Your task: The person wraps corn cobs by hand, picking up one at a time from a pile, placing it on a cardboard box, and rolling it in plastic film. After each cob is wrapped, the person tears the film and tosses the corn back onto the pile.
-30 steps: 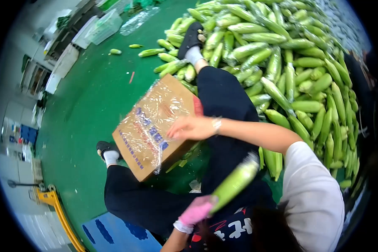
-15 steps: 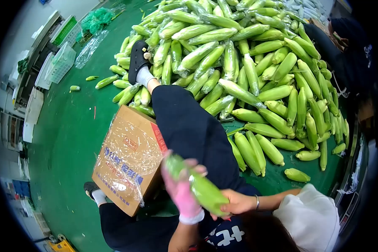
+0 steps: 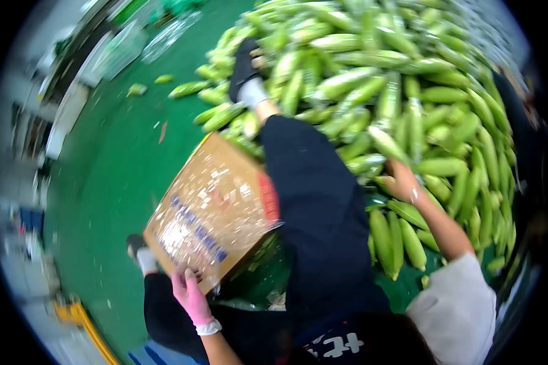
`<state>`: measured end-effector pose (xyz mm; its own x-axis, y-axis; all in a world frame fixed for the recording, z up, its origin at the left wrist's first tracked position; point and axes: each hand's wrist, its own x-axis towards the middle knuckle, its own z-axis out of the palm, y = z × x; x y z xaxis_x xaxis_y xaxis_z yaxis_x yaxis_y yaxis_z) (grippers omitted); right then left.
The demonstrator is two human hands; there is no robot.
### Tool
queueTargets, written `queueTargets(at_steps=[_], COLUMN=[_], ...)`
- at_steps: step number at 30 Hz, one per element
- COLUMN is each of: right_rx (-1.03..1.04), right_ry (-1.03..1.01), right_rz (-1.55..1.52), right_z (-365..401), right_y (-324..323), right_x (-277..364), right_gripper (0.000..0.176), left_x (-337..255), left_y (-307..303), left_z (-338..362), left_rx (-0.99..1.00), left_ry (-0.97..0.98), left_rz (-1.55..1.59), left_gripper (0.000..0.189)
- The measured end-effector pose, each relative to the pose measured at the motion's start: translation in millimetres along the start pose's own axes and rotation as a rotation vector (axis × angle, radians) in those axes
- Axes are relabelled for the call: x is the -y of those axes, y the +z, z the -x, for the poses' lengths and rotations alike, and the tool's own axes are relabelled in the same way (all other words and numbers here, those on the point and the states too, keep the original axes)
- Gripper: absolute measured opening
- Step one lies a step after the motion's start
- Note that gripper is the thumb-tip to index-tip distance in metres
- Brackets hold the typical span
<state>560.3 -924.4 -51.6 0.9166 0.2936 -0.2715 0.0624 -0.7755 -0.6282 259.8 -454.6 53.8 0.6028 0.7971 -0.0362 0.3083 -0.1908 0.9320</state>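
My left hand [image 3: 192, 295], in a pink glove with a white cuff, is at the lower edge of a cardboard box [image 3: 213, 207] covered in clear film and small scraps. Its fingers are apart over the box's edge. On the right, my right hand [image 3: 400, 181] reaches into the pile of green corn ears [image 3: 441, 167]. Its fingers curl at one ear, beneath a film-wrapped ear [image 3: 386, 145]. Blur and the ears hide the fingertips, so the grip is unclear.
My legs stretch out around the box, one shoe [image 3: 245, 70] against the pile. Loose ears [image 3: 189, 89] lie on the green floor [image 3: 103, 207]. White baskets [image 3: 122, 55] stand at the upper left, a yellow metal frame [image 3: 82, 322] at the lower left. Dark clothing shows at the far right.
The corn ear that was between both hands has left them. My left hand has moved left to the box; my right hand has moved up to the pile. The view has shifted.
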Motion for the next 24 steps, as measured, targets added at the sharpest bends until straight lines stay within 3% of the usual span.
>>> queueTargets(at_steps=[1, 2, 4, 6, 8, 9, 11, 12, 13, 14, 15, 16, 19, 20, 23, 24], right_rx=[-0.111, -0.144, -0.265, -0.215, -0.088, -0.174, -0.383, -0.431, -0.305, -0.324, -0.231, -0.150, 0.264, 0.268, 0.208, 0.210], right_ry=[-0.024, 0.046, 0.150, 0.246, 0.227, 0.096, -0.094, -0.267, -0.176, -0.279, -0.325, -0.614, -0.938, -1.141, -1.247, -1.260], right_rz=[0.514, 0.645, 0.675, 0.734, 0.697, 0.640, 0.414, 0.149, -0.236, -0.262, -0.313, -0.128, -0.040, -0.034, 0.156, 0.163], right_z=[22, 40, 32, 21, 13, 23, 40, 42, 46, 56, 64, 69, 67, 57, 38, 33], right_y=[44, 54, 75, 77, 67, 60, 35, 18, 2, -8, -13, -15, 30, 66, 157, 175], right_x=[-42, -36, -80, -84, -96, -81, -35, 11, 60, 123, 173, 216, 321, 336, 374, 372], right_gripper=[0.062, 0.067, 0.067, 0.058, 0.062, 0.065, 0.070, 0.062, 0.057, 0.056, 0.064, 0.071, 0.073, 0.067, 0.059, 0.059], left_x=[9, 17, 35, 36, 45, 49, 43, 41, 37, 33, 39, 44, 51, 54, 64, 65], left_y=[-15, -27, -41, -42, -42, -41, -33, -32, -28, -26, -25, -25, -31, -32, -40, -44], left_z=[4, 11, 15, 18, 19, 17, 23, 27, 27, 27, 26, 23, 14, 11, 9, 9], left_rx=[-0.046, -0.086, -0.122, -0.080, -0.078, -0.093, -0.097, -0.090, -0.046, 0.000, 0.004, -0.008, 0.079, 0.118, 0.126, 0.135], left_ry=[-0.039, -0.086, -0.066, -0.107, -0.056, -0.031, 0.018, 0.075, 0.038, 0.013, 0.127, 0.133, 0.083, 0.089, 0.091, -0.083], left_rz=[-0.074, -0.143, -0.205, -0.358, -0.521, -0.671, -0.807, -0.900, -0.947, -0.992, -1.030, -1.024, -0.839, -0.876, -0.892, -0.573], left_gripper=[0.023, 0.022, 0.023, 0.025, 0.033, 0.040, 0.050, 0.052, 0.053, 0.055, 0.050, 0.050, 0.030, 0.027, 0.026, 0.025])
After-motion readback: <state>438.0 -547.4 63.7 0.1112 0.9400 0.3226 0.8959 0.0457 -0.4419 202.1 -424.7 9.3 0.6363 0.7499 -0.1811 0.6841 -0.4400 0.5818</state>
